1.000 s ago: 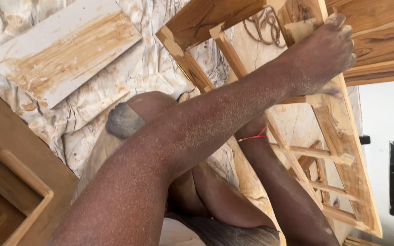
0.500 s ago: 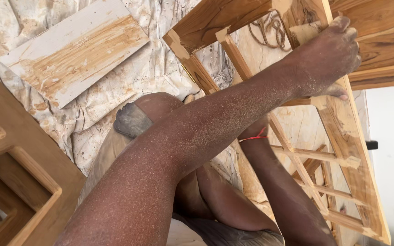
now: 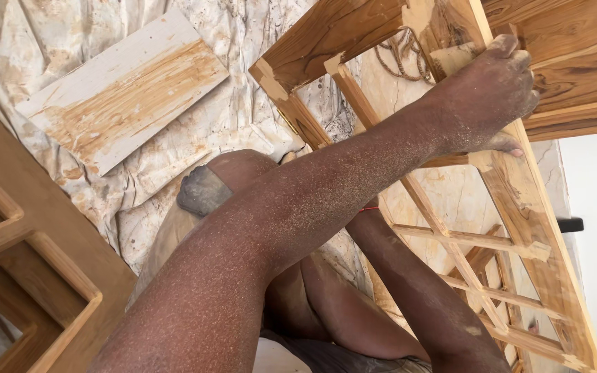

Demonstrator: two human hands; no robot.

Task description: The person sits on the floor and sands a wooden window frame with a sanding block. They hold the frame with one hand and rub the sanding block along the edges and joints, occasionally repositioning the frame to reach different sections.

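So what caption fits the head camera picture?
A dusty hand presses sandpaper against a wooden lattice frame.

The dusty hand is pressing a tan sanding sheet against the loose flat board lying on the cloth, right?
Not the board. The head view shows the left hand pressing the tan sanding sheet against the wooden lattice frame. The loose flat board lies untouched on the cloth.

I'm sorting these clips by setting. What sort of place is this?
Probably a carpentry or joinery workshop. A slatted wooden frame is under the hand, sawdust coats the forearm, a loose plank lies on a stained floor sheet, and another panelled frame is nearby.
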